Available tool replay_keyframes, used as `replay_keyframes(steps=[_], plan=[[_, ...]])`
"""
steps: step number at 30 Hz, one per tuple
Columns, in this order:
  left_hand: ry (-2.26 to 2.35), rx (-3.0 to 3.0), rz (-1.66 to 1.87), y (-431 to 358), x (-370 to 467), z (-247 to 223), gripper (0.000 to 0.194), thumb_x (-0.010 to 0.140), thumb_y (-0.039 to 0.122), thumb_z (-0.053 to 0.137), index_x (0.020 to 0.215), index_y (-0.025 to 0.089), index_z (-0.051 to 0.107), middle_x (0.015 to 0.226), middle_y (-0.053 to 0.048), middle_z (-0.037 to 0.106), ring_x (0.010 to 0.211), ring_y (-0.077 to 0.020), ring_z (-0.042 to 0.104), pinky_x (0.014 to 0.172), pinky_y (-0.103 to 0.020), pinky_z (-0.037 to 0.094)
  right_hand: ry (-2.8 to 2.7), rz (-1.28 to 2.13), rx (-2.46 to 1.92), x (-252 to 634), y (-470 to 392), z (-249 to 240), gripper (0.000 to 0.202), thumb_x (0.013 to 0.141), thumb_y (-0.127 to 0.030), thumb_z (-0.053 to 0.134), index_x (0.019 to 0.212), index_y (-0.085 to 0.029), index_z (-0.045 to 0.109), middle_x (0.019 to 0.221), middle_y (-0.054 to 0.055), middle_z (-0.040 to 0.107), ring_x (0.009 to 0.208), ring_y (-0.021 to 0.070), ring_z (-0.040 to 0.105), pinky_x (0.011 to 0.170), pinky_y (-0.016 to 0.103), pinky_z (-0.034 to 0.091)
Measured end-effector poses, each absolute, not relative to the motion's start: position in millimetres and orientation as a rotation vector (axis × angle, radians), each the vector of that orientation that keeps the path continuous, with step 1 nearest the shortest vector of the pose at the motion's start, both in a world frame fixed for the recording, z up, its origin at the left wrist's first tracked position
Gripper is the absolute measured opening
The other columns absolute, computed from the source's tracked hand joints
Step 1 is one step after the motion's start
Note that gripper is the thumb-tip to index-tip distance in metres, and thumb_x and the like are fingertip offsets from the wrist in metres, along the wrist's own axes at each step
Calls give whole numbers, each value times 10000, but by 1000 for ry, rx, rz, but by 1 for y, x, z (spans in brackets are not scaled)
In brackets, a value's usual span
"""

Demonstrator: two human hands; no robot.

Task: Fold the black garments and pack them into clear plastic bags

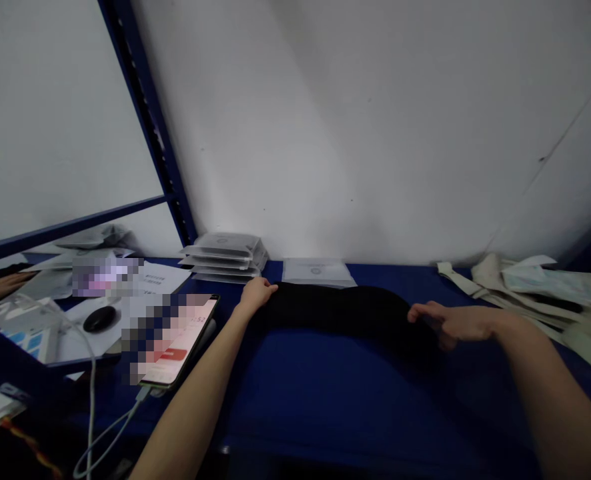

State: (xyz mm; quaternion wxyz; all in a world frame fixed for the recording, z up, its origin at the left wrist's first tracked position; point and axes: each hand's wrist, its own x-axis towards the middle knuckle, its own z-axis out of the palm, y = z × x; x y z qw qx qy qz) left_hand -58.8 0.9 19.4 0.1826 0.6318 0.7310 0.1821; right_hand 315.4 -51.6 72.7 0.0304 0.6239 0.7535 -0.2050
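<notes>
A long black cloth (335,308) is stretched sideways above the blue table (325,393). My left hand (258,296) pinches its left end, with the fingers closed. At the right end, my right hand (443,321) grips the cloth between thumb and fingers. The cloth sags toward the right, and its lower right part hangs dark below my right hand, where its edge is hard to make out.
Clear bags (223,257) are stacked at the back left, with another flat bag (318,270) beside them. A phone (188,340) with a cable, a black mouse (99,319) and papers lie left. Pale fabric strips (500,287) lie right.
</notes>
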Motion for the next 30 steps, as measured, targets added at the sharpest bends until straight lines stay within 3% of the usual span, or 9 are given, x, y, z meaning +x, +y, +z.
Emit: replay_keyframes(steps=[5, 10, 16, 22, 26, 30], plan=[[2089, 1791, 514, 2, -59, 17, 261, 817, 370, 531, 876, 159, 674, 837, -80, 691, 809, -195, 634, 626, -235, 393, 2116, -655, 1948, 306, -50, 70, 353, 406, -121, 511, 741, -230, 530, 783, -1, 449, 619, 162, 473, 559, 291, 372], [2102, 1804, 517, 3, -59, 16, 259, 815, 367, 535, 893, 161, 669, 924, -90, 690, 886, -215, 624, 679, -249, 404, 2285, -843, 1817, 312, -45, 65, 90, 548, -238, 543, 591, -202, 473, 640, -24, 414, 589, 132, 417, 593, 274, 333], [2101, 1822, 521, 3, -59, 15, 251, 816, 356, 538, 894, 157, 670, 951, -97, 686, 910, -226, 620, 703, -259, 413, 2175, -1141, 1967, 325, -43, 62, 179, 576, -268, 577, 552, -202, 412, 513, -48, 376, 470, 90, 346, 498, 238, 289], [2099, 1824, 524, 4, -60, 14, 258, 816, 359, 535, 890, 155, 674, 913, -97, 690, 884, -226, 627, 699, -264, 418, 1864, -1193, 2331, 322, -53, 68, 182, 642, -287, 613, 628, -212, 448, 546, 7, 556, 567, 159, 576, 535, 256, 406], [2100, 1823, 526, 5, -60, 13, 258, 813, 364, 536, 880, 160, 679, 905, -96, 690, 890, -222, 626, 692, -256, 420, 1710, -1379, 2191, 318, -64, 76, 284, 631, -367, 650, 767, -219, 449, 680, 58, 666, 704, 220, 657, 599, 292, 463], [2100, 1822, 522, 5, -60, 14, 257, 810, 363, 540, 875, 160, 683, 905, -94, 692, 882, -219, 629, 685, -254, 419, 2001, -1550, 1892, 312, -70, 86, 439, 585, -321, 653, 934, -242, 400, 747, -1, 615, 794, 200, 645, 688, 287, 464]])
